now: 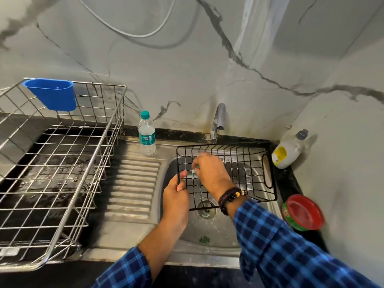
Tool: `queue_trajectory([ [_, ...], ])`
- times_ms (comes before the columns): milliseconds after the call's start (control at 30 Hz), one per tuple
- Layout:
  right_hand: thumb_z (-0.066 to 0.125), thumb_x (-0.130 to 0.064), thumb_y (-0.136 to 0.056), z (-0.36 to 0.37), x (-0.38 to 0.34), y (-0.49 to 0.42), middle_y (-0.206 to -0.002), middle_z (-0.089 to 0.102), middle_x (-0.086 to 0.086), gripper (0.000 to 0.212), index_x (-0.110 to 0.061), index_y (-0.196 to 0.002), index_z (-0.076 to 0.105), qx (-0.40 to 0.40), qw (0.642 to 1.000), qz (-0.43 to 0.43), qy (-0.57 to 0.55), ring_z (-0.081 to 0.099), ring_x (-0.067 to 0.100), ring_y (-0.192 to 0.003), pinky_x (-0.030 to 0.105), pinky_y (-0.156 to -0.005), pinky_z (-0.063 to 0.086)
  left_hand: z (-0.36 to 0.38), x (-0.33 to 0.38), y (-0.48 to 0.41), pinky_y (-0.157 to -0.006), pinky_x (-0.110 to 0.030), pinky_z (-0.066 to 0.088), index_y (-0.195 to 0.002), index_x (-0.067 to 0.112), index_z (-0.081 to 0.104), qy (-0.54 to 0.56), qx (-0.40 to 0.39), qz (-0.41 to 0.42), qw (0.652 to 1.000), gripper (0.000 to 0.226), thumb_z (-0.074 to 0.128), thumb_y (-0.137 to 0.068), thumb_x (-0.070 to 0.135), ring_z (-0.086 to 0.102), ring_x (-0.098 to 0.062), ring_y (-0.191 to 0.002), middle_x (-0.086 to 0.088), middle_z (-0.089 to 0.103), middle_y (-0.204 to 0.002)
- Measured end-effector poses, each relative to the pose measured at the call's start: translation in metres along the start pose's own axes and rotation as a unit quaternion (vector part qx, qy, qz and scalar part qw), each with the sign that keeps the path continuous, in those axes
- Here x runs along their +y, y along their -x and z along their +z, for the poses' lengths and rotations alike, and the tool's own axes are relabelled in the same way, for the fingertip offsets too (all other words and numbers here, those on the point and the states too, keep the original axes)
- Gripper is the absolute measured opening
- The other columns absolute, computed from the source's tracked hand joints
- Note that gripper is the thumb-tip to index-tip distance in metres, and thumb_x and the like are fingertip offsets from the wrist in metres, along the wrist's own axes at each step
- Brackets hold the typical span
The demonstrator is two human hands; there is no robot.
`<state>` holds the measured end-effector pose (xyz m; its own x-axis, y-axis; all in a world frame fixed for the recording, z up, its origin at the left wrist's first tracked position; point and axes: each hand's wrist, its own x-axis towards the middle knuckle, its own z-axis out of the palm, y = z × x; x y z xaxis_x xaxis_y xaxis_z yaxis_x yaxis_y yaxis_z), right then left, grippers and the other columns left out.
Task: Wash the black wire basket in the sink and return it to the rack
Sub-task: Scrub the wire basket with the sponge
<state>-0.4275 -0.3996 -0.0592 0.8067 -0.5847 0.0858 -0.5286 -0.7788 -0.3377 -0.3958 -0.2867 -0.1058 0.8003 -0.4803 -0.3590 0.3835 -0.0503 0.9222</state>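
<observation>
The black wire basket [245, 163] is held tilted over the steel sink [209, 231], below the tap [218, 121]. My left hand [175, 200] grips the basket's left rim, thumb over the wire. My right hand [209, 173] is inside the basket and pinches a small green and white scrubber against the wires near the left end. Soap foam clings to some of the wires. The large silver wire rack [62, 163] stands on the counter at the left.
A blue plastic cup holder [52, 94] hangs on the rack's back wall. A water bottle [147, 136] stands behind the ribbed drainboard [133, 183]. A dish soap bottle [288, 150] and a red-lidded tub [304, 212] sit right of the sink. A green scrap lies near the drain [206, 208].
</observation>
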Motion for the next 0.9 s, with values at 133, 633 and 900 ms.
queue_trajectory([
  [133,0.065,-0.016,-0.093,0.008,0.011,0.016,-0.113,0.059,-0.001,0.015,-0.022,-0.105,0.071,-0.037,0.994,-0.069,0.077,0.064,0.016,-0.099,0.028,-0.088,0.053,-0.005,0.0,0.004,-0.111,-0.065,0.028,-0.101,0.026,0.069,-0.006,0.002,0.003,1.0,0.055,0.034,-0.086,-0.013,0.033,-0.056,-0.132,-0.01,0.067,-0.128],
  [633,0.054,-0.027,-0.098,0.0,0.004,-0.002,-0.121,0.061,-0.013,0.031,-0.055,-0.085,0.058,0.027,0.642,0.379,-0.666,0.05,0.024,-0.132,0.015,-0.114,-0.011,0.008,-0.007,0.017,-0.047,-0.026,0.022,-0.101,0.023,0.068,-0.047,0.006,-0.032,0.998,0.052,0.03,-0.087,-0.01,0.027,-0.01,-0.046,0.008,0.043,-0.061],
  [900,0.047,-0.032,-0.104,-0.055,0.048,0.013,-0.123,0.063,0.009,0.027,-0.015,-0.119,0.062,0.138,0.738,0.395,-0.53,0.065,0.021,-0.095,0.029,-0.084,0.054,-0.002,-0.003,0.015,-0.06,-0.032,0.03,-0.07,0.023,0.053,0.029,0.022,-0.149,0.988,0.049,0.024,-0.094,-0.008,0.043,-0.011,-0.068,0.005,0.054,-0.088],
])
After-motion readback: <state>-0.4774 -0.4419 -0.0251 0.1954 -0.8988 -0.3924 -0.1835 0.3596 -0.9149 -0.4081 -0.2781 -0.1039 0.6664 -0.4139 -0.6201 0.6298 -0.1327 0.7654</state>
